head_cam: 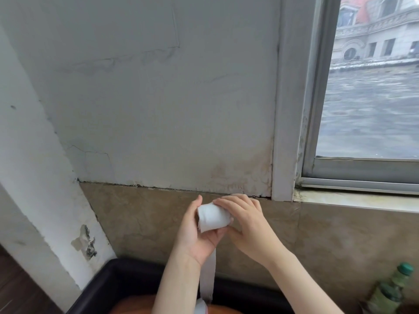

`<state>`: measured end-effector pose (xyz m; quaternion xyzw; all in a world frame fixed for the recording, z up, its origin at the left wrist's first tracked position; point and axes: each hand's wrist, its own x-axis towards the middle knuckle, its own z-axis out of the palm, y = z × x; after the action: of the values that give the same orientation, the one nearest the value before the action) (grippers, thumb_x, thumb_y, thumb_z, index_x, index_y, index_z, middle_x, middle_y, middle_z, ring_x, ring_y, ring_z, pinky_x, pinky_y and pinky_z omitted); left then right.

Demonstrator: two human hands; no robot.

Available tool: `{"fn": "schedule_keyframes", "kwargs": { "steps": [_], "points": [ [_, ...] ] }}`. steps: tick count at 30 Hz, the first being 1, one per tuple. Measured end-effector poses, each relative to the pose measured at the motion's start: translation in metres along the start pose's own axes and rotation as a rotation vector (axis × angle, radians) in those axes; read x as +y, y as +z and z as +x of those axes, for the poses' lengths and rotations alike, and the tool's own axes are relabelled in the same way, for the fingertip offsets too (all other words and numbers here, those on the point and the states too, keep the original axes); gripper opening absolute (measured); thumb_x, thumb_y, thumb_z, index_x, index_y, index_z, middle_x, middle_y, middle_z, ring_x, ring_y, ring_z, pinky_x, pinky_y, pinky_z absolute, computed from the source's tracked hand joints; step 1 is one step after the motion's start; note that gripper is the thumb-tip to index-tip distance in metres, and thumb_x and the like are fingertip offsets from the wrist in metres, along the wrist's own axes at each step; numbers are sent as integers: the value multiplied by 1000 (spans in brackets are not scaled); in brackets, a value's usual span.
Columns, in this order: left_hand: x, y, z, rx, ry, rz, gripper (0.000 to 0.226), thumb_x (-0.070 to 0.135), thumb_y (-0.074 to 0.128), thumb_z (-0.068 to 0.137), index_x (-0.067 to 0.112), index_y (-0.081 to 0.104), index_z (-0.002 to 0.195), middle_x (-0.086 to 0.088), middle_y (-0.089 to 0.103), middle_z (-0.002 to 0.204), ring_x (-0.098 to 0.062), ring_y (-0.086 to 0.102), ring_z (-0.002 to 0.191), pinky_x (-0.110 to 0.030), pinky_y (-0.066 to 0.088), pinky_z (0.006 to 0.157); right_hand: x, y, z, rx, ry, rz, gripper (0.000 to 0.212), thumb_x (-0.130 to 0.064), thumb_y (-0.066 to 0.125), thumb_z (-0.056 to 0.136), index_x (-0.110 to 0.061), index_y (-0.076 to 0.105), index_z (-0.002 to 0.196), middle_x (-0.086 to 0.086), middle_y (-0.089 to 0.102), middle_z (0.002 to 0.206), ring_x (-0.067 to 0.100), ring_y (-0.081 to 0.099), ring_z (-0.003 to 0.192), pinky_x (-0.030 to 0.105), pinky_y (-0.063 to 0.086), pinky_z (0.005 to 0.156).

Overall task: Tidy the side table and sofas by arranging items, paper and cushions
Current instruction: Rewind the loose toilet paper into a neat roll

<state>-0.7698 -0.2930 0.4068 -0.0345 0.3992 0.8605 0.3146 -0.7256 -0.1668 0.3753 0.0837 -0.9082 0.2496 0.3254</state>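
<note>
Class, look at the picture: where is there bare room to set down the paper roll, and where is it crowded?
Bare: the stone window sill right of the white frame, below the window. Crowded: bottom right, where the green-capped bottle stands, and bottom centre, where both hands hold the toilet paper roll, its tail hanging over the dark sofa back.

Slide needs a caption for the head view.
Both hands, left and right, hold a paper roll, its loose tail hanging down.
</note>
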Motion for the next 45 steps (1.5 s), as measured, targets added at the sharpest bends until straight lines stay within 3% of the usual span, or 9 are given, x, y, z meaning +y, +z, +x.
{"fn": "schedule_keyframes", "kwargs": {
  "steps": [4,10,14,18,22,30,34,37,45],
  "points": [
    [4,-8,4,-37,-50,140,49,38,43,97,-6,60,110,-22,67,92,-30,64,80,-33,52,57,3,-11,-2,-145,47,114,38,-30,63,81,-25,59,119,-30,50,106,-9,34,107,22,21,96],
    [12,-10,3,-138,-16,442,62,52,36,94,0,61,115,-15,69,112,-28,68,100,-37,52,79,-4,-22,-3,-428,253,356,28,-30,57,89,-56,53,98,-4,54,104,17,45,105,35,38,96],
    [11,-8,-1,-242,65,492,82,52,86,51,2,64,113,-16,69,112,-24,69,94,-31,56,68,-2,-28,1,-295,317,376,16,-34,58,89,-25,67,99,9,67,92,22,59,83,39,49,78],
    [8,-10,1,-279,77,453,57,17,74,63,2,61,116,-17,68,114,-24,69,93,-29,57,68,-6,-29,-1,-221,276,331,10,-27,59,90,-20,63,85,1,58,71,5,42,59,21,35,58],
    [1,-7,2,-341,36,322,83,35,91,46,0,63,116,-19,63,122,-28,65,104,-32,57,78,-3,-29,-5,-225,244,315,18,-21,54,93,-5,61,95,5,54,80,5,40,68,24,35,66],
    [-4,4,-1,-233,-30,220,68,51,44,83,-3,57,122,-18,62,124,-30,61,113,-37,49,88,5,-32,-7,-286,233,347,36,-34,43,88,-2,57,95,10,53,92,18,46,90,38,41,85],
    [-1,2,-2,-242,-78,208,59,45,37,91,1,58,124,-18,62,124,-27,65,103,-36,48,87,4,-33,-7,-243,230,400,15,-18,45,87,-12,59,89,-7,56,92,16,49,93,37,44,84],
    [-8,3,1,-188,-105,216,50,40,31,99,8,59,125,-15,65,121,-25,65,102,-34,51,80,-2,-26,-5,-189,217,335,43,3,46,79,-39,49,72,-25,52,86,3,46,88,30,37,80],
    [-17,8,6,-101,-91,109,48,34,35,97,0,65,113,-21,69,98,-28,68,76,-33,55,62,-7,-8,4,96,452,70,35,-2,46,84,-34,42,72,-16,47,84,10,44,89,29,29,79]
  ]
}}
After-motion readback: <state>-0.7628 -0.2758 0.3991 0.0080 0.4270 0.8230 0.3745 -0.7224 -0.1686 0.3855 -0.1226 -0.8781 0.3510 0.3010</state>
